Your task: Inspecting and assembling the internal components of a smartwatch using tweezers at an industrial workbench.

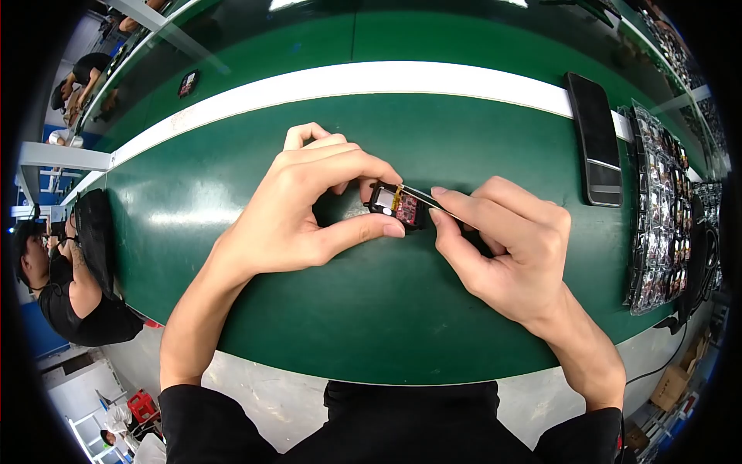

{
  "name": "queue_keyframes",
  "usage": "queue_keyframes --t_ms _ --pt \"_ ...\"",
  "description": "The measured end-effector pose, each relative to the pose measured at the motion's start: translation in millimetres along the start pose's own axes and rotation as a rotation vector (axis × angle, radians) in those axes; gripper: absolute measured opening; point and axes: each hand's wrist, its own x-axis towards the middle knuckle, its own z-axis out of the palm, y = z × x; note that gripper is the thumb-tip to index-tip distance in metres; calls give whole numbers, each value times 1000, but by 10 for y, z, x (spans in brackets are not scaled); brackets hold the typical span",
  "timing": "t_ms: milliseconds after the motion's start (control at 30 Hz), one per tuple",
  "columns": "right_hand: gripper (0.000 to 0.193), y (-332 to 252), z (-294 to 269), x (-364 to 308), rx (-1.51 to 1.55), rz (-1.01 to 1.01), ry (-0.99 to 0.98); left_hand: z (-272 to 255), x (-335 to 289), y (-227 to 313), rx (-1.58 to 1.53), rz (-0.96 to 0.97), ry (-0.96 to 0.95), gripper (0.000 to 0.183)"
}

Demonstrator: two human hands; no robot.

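Your left hand [287, 203] steadies the small black device [396, 206], index finger at its upper edge and thumb at its lower edge. The device sits between your two hands, above the middle of the green table [371, 325]; whether it touches the tabletop, you cannot tell from here. Its open face shows a red board [410, 209] on the right, a pale plate [383, 198] on the left and a yellow strip [399, 203] between them.

Your right hand [514, 243] pinches the tweezers [421, 196] between thumb and forefinger, their tips at the device's upper edge, near the top of the strip. Whether they grip anything there is too small to tell.

The step in hand looks like fine tweezer work inside the open case. The next move seems to call for a still left hold and a light right pinch, with the tips kept off the board. The phone [593, 139] and the packed trays [659, 209] lie well apart, to your right.
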Motion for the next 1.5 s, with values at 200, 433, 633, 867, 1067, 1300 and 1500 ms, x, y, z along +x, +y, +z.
queue_keyframes --t_ms 200,433,633,867,1067,1300,1500 --pt "18 5 -9 1 109 64 -23 -42 0 -30 -33 -13 -34 48" --pt "13 -10 -60 28 231 202 -79 -111 13 -99 -112 19 -108 53" --pt "14 -14 -70 31 211 193 -75 -108 17 -99 -121 21 -105 53" --pt "15 5 -60 23 197 153 -78 -118 10 -100 -108 14 -115 50" --pt "19 11 -67 -6 204 161 -97 -99 9 -94 -90 21 -104 47" --pt "20 8 -75 1 190 149 -128 -103 8 -74 -55 37 -109 47" --pt "16 7 -78 10 192 148 -128 -101 4 -75 -49 50 -107 46"
